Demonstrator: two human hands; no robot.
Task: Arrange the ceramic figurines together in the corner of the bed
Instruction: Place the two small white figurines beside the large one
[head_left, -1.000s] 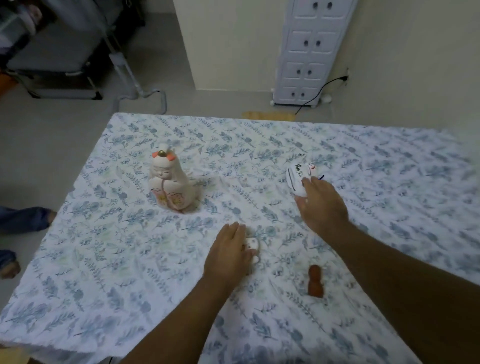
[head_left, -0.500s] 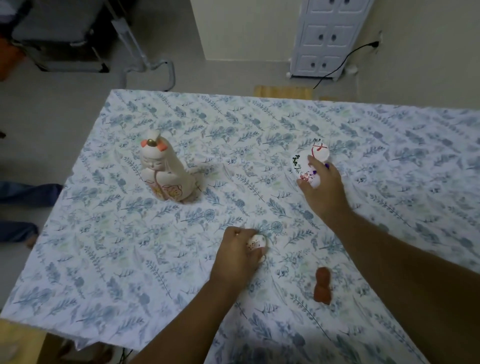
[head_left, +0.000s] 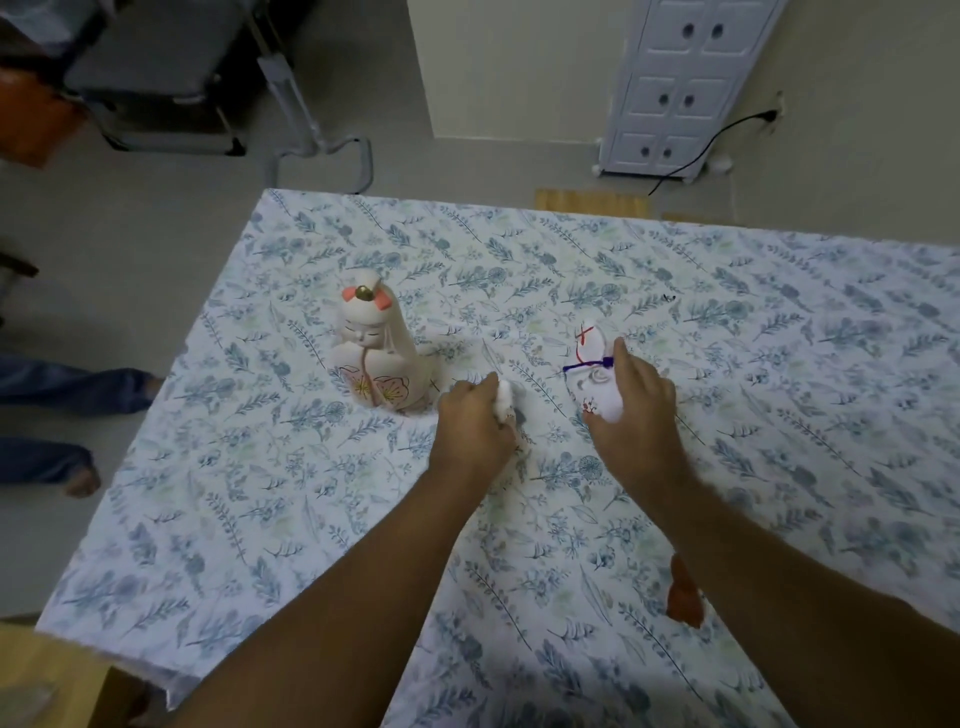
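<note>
A tall cream doll figurine (head_left: 375, 358) with orange hair marks and pink flowers stands upright on the bed (head_left: 249, 509), toward its far left corner. Just right of the doll, my left hand (head_left: 475, 423) grips a small white figurine (head_left: 505, 399). My right hand (head_left: 631, 402) holds a white figurine (head_left: 595, 371) with red and purple markings, tilted above the sheet. A small brown figurine (head_left: 684, 597) lies near my right forearm, partly hidden by it.
The bed has a blue floral sheet; its left edge and far edge border grey floor. Another person's legs (head_left: 62, 415) in blue trousers stand at the left. A white drawer cabinet (head_left: 675, 88) and a cable are beyond the bed.
Both hands moved up and left toward the doll, carrying their figurines. The small white figurine went from mid-bed to beside the doll. The brown figurine stayed put.
</note>
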